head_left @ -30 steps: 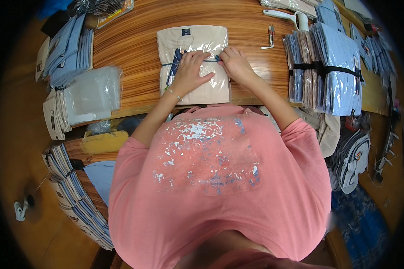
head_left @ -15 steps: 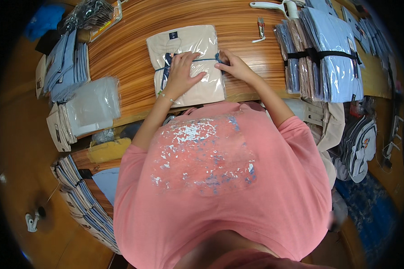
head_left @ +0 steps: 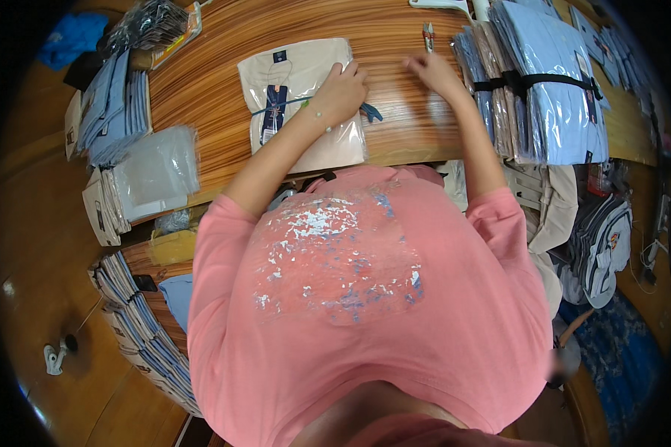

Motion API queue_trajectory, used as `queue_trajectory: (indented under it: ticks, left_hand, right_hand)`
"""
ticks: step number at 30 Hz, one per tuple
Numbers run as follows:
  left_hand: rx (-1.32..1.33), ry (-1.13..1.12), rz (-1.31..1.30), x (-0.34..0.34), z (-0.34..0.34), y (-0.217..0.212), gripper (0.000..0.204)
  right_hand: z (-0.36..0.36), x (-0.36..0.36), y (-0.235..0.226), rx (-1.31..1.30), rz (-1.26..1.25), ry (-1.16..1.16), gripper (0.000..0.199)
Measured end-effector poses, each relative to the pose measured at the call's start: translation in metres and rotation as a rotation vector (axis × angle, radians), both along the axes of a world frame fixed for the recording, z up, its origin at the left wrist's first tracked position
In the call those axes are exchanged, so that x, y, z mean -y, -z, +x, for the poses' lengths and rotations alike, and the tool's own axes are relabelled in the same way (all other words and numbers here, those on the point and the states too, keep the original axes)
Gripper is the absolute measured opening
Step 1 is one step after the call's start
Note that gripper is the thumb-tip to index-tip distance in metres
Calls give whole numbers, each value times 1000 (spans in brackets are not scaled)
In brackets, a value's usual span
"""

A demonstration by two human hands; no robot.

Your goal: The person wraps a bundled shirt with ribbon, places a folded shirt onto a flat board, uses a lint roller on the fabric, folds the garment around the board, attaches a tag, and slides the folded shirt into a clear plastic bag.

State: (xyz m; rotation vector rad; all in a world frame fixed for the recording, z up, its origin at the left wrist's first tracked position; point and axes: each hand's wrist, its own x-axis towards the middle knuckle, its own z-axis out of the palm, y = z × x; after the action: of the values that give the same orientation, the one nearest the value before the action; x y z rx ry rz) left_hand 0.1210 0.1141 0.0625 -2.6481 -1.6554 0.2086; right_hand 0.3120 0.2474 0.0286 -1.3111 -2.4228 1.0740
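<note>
Beige bundle (head_left: pixel 298 56): on the tabletop (head_left: pixel 395 141), flat before the person; long axis runs away from the body, slightly slanted, collar end farthest.
Blue cord (head_left: pixel 370 112): already round the bundle; tail ends remain loose; knot hidden.
Left hand (head_left: pixel 344 93): over bundle's right edge; grip cannot be told.
Right hand (head_left: pixel 432 73): fingers apart, nothing visibly held, near snips (head_left: pixel 428 37).
</note>
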Motion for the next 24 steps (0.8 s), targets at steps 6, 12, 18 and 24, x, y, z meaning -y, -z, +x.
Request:
queue_trajectory:
  ticks: [6,12,18,24]
  left_hand:
    - [-61,90,-109,-20,12,0,12]
    - [249,-103,-481,-18,16,-19,10]
    - [717,-171,-131,28,7,-16,12]
    - [766,-589,230,63,1,-8,10]
  right_hand:
    - [-11,-20,44,282,614,277,39]
    - [-14,-26,49,205,288,291,33]
    - [2,17,45,-609,-620,242,31]
    - [3,83,5,-668,-1263,72,27]
